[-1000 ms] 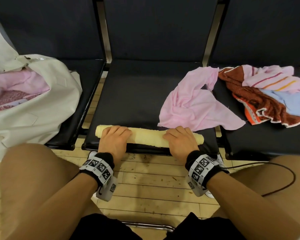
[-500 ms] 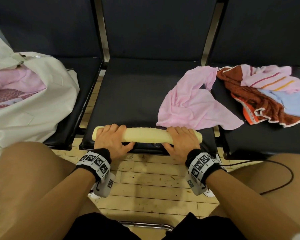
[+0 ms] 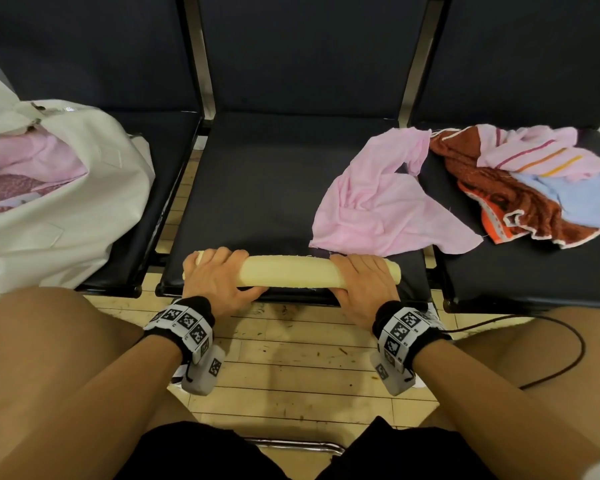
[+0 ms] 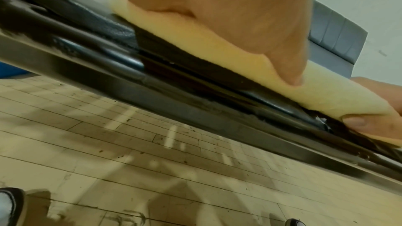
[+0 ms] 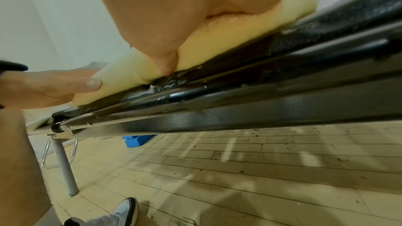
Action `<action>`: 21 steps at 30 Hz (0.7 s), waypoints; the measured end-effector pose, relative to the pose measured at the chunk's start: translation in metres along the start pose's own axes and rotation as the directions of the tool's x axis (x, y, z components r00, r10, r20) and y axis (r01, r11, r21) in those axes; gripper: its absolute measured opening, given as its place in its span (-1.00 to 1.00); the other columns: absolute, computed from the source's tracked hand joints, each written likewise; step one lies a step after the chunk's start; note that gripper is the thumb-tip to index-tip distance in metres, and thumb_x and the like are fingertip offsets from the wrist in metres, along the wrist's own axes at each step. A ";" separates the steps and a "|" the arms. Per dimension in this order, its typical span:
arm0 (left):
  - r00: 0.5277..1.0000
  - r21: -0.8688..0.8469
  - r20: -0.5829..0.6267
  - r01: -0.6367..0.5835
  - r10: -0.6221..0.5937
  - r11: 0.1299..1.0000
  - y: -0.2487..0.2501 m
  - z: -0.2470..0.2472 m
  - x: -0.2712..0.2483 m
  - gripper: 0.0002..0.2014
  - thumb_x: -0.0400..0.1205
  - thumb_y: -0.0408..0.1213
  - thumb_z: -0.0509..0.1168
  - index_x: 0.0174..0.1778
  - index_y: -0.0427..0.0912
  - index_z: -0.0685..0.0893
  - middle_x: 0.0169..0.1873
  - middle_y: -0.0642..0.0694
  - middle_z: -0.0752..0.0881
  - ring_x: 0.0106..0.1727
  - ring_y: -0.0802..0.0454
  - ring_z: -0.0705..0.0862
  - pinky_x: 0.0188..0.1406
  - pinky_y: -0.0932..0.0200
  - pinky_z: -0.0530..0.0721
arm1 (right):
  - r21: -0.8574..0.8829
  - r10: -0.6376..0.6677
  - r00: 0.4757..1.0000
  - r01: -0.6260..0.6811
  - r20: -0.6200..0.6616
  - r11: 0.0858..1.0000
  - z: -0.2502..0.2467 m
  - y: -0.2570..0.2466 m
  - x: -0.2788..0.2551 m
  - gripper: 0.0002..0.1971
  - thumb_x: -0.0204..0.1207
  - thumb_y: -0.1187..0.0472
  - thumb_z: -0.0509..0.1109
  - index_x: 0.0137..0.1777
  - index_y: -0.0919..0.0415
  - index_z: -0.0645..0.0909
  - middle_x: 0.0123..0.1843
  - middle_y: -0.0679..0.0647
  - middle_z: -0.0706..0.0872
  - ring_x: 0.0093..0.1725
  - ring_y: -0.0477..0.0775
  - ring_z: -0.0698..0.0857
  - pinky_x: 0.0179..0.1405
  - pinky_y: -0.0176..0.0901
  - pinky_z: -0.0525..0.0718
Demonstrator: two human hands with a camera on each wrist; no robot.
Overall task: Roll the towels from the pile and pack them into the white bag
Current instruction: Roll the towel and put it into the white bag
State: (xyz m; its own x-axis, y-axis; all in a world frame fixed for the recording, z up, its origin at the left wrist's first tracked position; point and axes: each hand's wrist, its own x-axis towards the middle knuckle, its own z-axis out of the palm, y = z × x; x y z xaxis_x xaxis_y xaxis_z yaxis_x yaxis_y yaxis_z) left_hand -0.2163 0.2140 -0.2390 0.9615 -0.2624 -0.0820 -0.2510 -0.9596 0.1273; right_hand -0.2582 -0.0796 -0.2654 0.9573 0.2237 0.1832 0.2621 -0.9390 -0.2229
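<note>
You grip the pale yellow rolled terry towel [image 3: 291,274] at both ends — left hand [image 3: 214,277] and right hand [image 3: 362,283] curled round it, thumbs beneath — at the middle black seat's [image 3: 274,188] front edge, likely to keep it tight for the white fabric bag [image 3: 66,216].

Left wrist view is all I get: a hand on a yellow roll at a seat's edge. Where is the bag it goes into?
Observer: The white bag lies open on the seat to the left, pink cloth inside.
Operator: Any towels not yet rolled?
Observer: A pink towel lies just behind the yellow roll; a brown towel and others are heaped on the right seat.
Operator: Where does the roll end?
Observer: Its tip pokes out just past the right hand.
</note>
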 end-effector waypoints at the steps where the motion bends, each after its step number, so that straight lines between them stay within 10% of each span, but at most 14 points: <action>1: 1.000 0.009 0.005 -0.004 0.004 1.000 0.001 -0.001 0.000 -0.27 0.34 0.56 0.03 0.27 0.17 0.53 0.05 0.13 0.58 0.19 0.01 0.54 0.42 -0.21 0.29 | -0.004 -0.005 1.000 0.005 0.007 1.000 -0.001 -0.001 0.000 -0.55 0.51 -0.11 0.34 0.35 0.06 0.55 0.03 -0.02 0.67 0.02 0.12 0.61 0.21 0.03 0.52; 21: 0.995 0.097 -0.052 0.085 -0.080 0.992 -0.003 -0.050 0.001 -0.23 0.42 0.64 -0.15 -0.05 0.07 0.64 -0.13 0.10 0.55 0.02 0.01 0.53 0.09 -0.08 0.38 | -0.006 -0.065 0.996 0.065 0.069 0.998 -0.060 -0.023 0.031 -0.55 0.67 -0.19 -0.01 0.25 -0.01 0.60 -0.06 -0.02 0.64 -0.06 0.11 0.54 0.05 0.07 0.44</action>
State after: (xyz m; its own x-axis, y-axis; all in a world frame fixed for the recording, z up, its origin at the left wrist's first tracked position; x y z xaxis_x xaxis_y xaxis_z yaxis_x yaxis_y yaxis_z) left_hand -0.2092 0.2217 -0.1898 0.9830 -0.1792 -0.0401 -0.1784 -0.9837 0.0237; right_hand -0.2421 -0.0668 -0.1977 0.9444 0.3016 0.1307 0.3233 -0.9240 -0.2044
